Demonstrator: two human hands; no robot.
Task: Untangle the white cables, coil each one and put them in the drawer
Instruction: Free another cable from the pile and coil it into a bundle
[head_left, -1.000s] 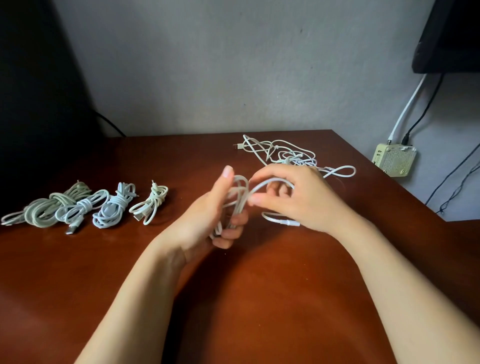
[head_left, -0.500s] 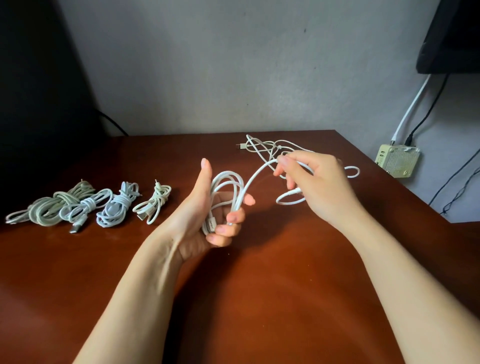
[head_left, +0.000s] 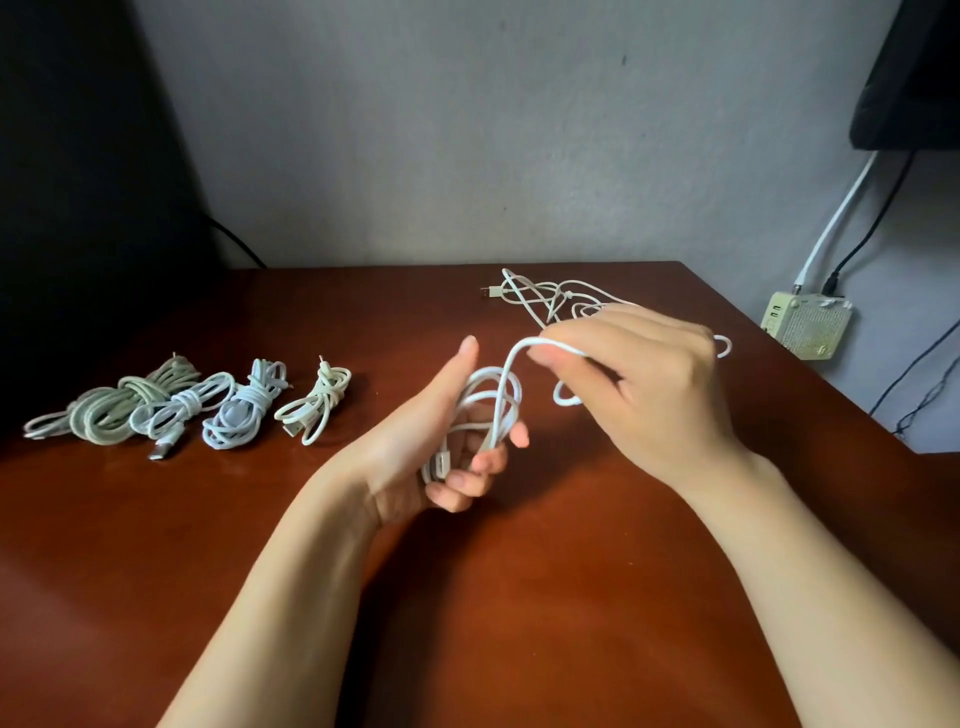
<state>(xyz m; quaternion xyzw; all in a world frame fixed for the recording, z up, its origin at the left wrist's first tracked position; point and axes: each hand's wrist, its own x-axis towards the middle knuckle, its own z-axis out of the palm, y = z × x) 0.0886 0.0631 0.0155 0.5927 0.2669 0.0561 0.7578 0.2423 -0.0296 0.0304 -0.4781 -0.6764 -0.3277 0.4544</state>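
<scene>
My left hand (head_left: 441, 431) grips a half-wound coil of white cable (head_left: 491, 400) above the middle of the brown table (head_left: 519, 597), thumb pointing up. My right hand (head_left: 639, 384) pinches the free run of the same cable just right of the coil and holds it raised. Behind my right hand a loose tangle of white cables (head_left: 550, 296) lies near the table's back edge, partly hidden by the hand. Several finished coils (head_left: 192, 408) lie in a row at the left. No drawer is in view.
A dark object fills the far left behind the table. On the right wall hangs a pale box (head_left: 805, 325) with white and black wires running up to a dark device (head_left: 914, 78). The table's right edge runs diagonally close to my right arm.
My right hand swung out from the coil to the right with the cable's free run, then came back lower and closer to the coil. My left hand kept its grip, thumb raised.
</scene>
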